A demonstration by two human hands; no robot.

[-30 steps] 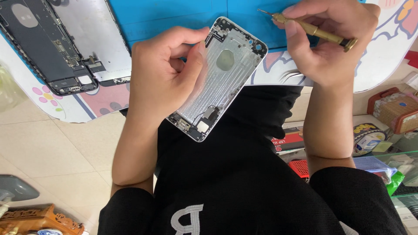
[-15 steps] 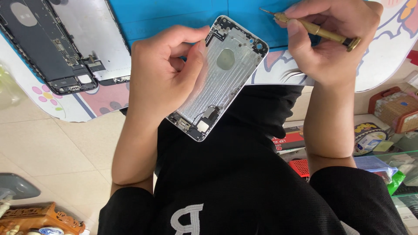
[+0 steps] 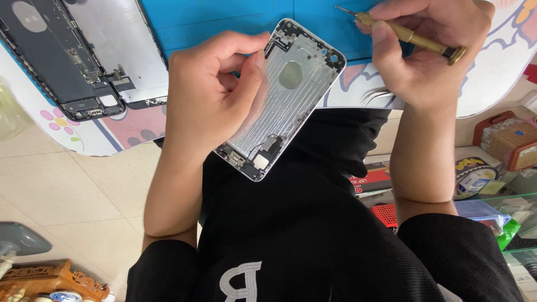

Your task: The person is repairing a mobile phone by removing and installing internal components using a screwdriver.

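Holding a stripped phone shell [image 3: 282,100] over the lap, the left hand [image 3: 210,98] grips it along one long edge, thumb curled onto the inner face and fingers behind, so the shell tilts with its camera end up toward the table. Its inside faces the camera: bare ribbed metal, a round cutout near the top, small parts and a thin cable at the lower end. It looks light and stiff, yet probably thin enough to bend if squeezed across the middle, and the smooth metal could slip. The rim seems the safest hold, well away from the cable and the small parts at the bottom, which look fragile.

Just beyond, the right hand [image 3: 430,53] is closed around a brass screwdriver [image 3: 405,33], pinched between thumb and fingers, its fine tip pointing left, apart from the shell.

Farther off, a blue mat [image 3: 224,19] lies on the table [image 3: 492,84], and at the left an opened phone [image 3: 61,59] rests there with its dark insides showing and its screen panel [image 3: 120,50] folded out beside it.
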